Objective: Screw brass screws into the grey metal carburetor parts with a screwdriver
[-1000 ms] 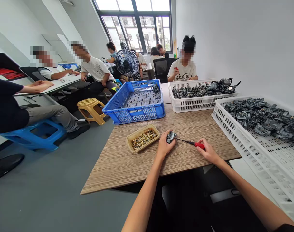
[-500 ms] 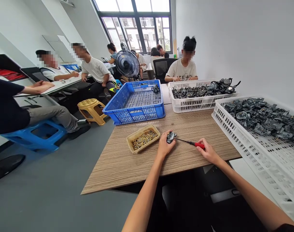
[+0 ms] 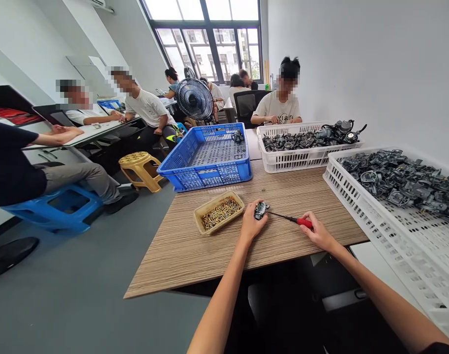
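Note:
Closed around a small grey metal part that looks like a carburetor (image 3: 260,210), my left hand (image 3: 251,223) rests over the wood-grain table (image 3: 194,260). My right hand (image 3: 318,233) grips the red handle of a screwdriver (image 3: 304,222). Its dark shaft points left, and the tip meets the right side of the metal part; exactly where it touches is too small to tell. Left of my left hand sits a tan tray (image 3: 199,221) filled with brass-coloured screws.
Behind the screw tray stands a blue crate (image 3: 205,181) with one dark part inside. Two white crates, one at the back (image 3: 298,163) and one at the right (image 3: 379,231), hold many grey metal parts. A person (image 3: 279,105) sits across; others sit around a fan (image 3: 194,97).
My hands, the metal part and the screwdriver stay practically in place. Across the table, the seated person's hand has risen slightly; at the left, a person's hands have shifted.

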Demonstrator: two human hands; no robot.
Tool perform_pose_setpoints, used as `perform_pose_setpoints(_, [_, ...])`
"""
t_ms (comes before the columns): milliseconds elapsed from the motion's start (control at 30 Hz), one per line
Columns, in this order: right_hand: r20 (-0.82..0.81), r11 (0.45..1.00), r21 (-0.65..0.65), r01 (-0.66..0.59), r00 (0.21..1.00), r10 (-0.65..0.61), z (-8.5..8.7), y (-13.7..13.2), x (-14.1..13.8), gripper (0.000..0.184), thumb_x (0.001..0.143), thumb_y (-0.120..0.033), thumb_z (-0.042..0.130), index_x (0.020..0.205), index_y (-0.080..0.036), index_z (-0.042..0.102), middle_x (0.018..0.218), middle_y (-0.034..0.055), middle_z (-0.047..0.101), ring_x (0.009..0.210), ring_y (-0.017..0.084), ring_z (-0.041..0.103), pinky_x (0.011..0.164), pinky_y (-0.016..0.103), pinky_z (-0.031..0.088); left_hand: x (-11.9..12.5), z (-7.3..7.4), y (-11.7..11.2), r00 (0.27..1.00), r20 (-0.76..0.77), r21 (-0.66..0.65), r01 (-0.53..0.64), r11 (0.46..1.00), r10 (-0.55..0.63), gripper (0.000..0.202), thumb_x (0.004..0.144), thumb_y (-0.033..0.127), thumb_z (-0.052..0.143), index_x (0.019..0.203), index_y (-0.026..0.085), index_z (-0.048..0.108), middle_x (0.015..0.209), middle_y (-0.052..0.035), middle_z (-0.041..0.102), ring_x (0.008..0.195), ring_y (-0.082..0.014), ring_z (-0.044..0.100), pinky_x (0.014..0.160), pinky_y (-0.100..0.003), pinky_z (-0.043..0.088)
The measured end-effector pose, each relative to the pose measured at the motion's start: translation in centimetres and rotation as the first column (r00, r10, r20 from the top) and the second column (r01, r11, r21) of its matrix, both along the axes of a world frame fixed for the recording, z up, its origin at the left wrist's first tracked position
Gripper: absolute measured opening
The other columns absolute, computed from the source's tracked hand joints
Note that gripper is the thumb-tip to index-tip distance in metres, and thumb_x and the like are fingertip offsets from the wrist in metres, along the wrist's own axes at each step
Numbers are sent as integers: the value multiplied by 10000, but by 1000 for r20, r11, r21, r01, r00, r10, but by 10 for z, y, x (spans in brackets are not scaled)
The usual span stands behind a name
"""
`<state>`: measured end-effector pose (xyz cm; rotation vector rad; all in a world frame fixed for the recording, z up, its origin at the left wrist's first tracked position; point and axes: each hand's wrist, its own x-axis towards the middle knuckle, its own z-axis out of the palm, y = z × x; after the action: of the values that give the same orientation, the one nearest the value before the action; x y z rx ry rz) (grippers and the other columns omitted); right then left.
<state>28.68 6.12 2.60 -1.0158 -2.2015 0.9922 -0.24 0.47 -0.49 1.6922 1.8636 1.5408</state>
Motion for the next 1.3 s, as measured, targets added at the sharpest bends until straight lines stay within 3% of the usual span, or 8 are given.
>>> perform_pose_setpoints(167, [11,1000,3,4,1000,-4,-3,3,0,252,1004,-513,502,983,-262,507,737,-19,588,659,212,558,656,328,413,0,0,0,1000,4,4,3,1000,-3,491,810,169,674,1299,211,652,1219,-95,735,1157,-265,699,1074,-424,550])
perform_pose_setpoints(400, [2,1000,5,-23,1000,23,3,-1,-1,258,993,-499,523,1074,-255,509,750,-28,582,634,198,529,654,321,407,0,-2,0,1000,8,17,4,1000,-4,499,814,166,668,1311,208,650,1250,-95,731,1182,-265,695,1096,-426,539])
perform_pose_setpoints(900, [4,1000,-1,-17,1000,17,-6,4,-1,309,1013,-556,480,941,-257,500,780,-3,581,700,207,540,662,320,391,-1,-5,1,1000,-2,29,-1,1000,1,505,813,165,672,1316,210,652,1248,-98,735,1196,-270,693,1112,-438,533])
perform_pose_setpoints(1300, [13,1000,-5,-31,999,31,2,0,0,247,995,-504,519,1012,-257,521,762,-21,590,655,196,537,659,318,398,0,-5,1,1000,-11,23,1,1000,-1,496,829,182,663,1324,217,644,1267,-101,731,1219,-276,684,1113,-440,532])
